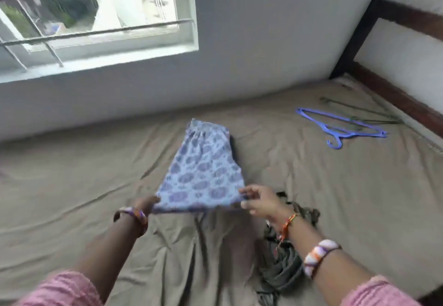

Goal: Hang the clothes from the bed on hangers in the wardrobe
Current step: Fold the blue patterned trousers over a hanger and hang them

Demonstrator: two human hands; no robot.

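A light blue garment with a purple floral print lies stretched over the middle of the bed. My left hand grips its near left corner and my right hand pinches its near right corner, lifting that edge off the sheet. A dark garment edge peeks out under the far side of the printed one. A crumpled dark grey-green garment lies under my right forearm. A blue plastic hanger rests on the bed at the far right, with a thin dark green hanger just behind it.
The tan sheet covers the whole bed, which stands against a grey wall. A barred window is at the upper left. A dark wooden headboard frame runs along the right side. No wardrobe is in view.
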